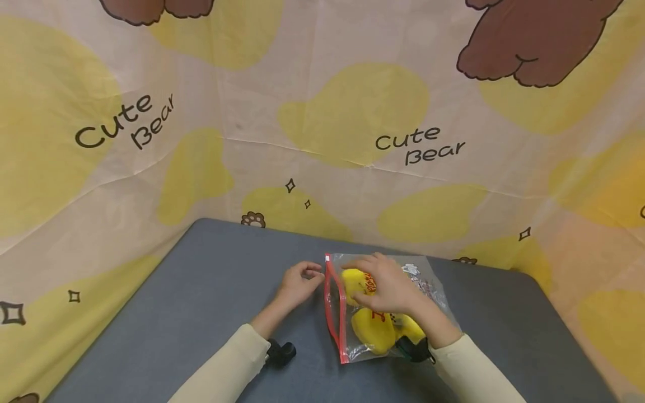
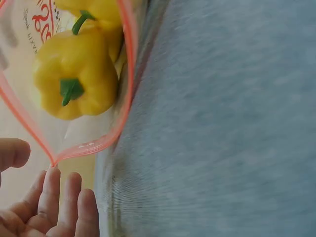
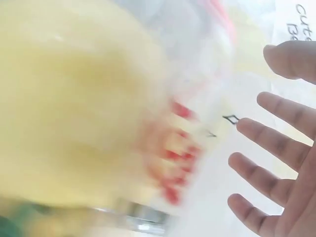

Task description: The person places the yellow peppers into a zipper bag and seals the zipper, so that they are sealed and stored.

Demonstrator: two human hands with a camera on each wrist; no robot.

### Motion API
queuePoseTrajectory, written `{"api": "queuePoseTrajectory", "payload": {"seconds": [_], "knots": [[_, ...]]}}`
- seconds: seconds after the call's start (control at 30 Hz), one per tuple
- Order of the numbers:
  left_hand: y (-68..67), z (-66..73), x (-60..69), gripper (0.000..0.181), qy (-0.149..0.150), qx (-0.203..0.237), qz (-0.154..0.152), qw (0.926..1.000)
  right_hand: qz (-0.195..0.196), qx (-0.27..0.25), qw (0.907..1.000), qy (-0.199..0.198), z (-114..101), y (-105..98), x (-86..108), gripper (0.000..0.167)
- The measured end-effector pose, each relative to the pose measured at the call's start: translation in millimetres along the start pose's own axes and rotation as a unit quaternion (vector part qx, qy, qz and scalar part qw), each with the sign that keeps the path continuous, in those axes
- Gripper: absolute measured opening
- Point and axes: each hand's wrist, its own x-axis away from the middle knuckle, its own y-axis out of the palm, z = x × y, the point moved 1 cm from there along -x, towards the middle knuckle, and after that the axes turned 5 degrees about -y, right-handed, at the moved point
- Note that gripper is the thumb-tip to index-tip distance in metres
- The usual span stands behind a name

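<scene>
A clear zip bag (image 1: 347, 352) with a red zip edge lies on the table, its mouth spread toward the left. Yellow bell peppers (image 2: 76, 54) with green stems show inside through the opening. My left hand (image 1: 299, 284) is beside the mouth, fingers relaxed and thumb apart; in the left wrist view its fingertips (image 2: 52, 180) are at the bag's corner, and whether they touch it I cannot tell. Over the top of the bag is my right hand (image 1: 390, 285). Its fingers (image 3: 276, 140) are spread and hold nothing in the right wrist view.
The grey table (image 1: 211, 291) extends to both sides of the bag. Behind it hangs a printed cloth (image 1: 332, 112) with bears and lettering. Black wrist cameras sit below each hand, the right one (image 1: 414, 349) close over the bag's near edge.
</scene>
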Motion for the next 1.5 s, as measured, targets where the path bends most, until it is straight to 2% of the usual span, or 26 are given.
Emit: {"api": "queuePoseTrajectory", "payload": {"seconds": [0.17,0.33,0.53,0.73,0.83,1.1,1.33,1.5], "knots": [[-1.0,5.8,-12.5,0.025,-0.022,0.003,0.009,0.9997,-0.033,-0.042,0.9983,0.022,21.7,-14.9,-38.0,0.044],[1.4,9.8,-24.6,0.032,-0.055,0.002,0.013,0.9984,-0.108,-0.057,0.9921,0.03,48.6,-8.8,-69.1,0.042],[5.2,9.4,-32.7,0.032,-0.058,0.01,0.022,0.998,-0.175,-0.054,0.9818,0.05,71.4,10.6,-86.0,0.043],[8.8,11.5,-32.1,0.031,-0.049,0.018,0.014,0.9985,-0.213,-0.088,0.9701,0.077,76.3,28.7,-91.8,0.041],[11.5,12.7,-31.0,0.03,-0.044,0.024,0.014,0.9986,-0.221,-0.099,0.9666,0.084,75.9,34.1,-92.9,0.038],[17.2,11.7,-30.3,0.026,-0.029,0.035,0.028,0.9986,-0.201,-0.09,0.9721,0.081,75.1,44.6,-91.9,0.024],[20.0,14.7,-31.3,0.021,-0.033,0.035,0.047,0.9977,-0.171,-0.093,0.9774,0.082,77.8,49.0,-90.6,0.013],[21.3,19.0,-34.5,0.018,-0.042,0.031,0.052,0.9973,-0.169,-0.101,0.9766,0.086,77.1,47.2,-91.3,0.009]]}}
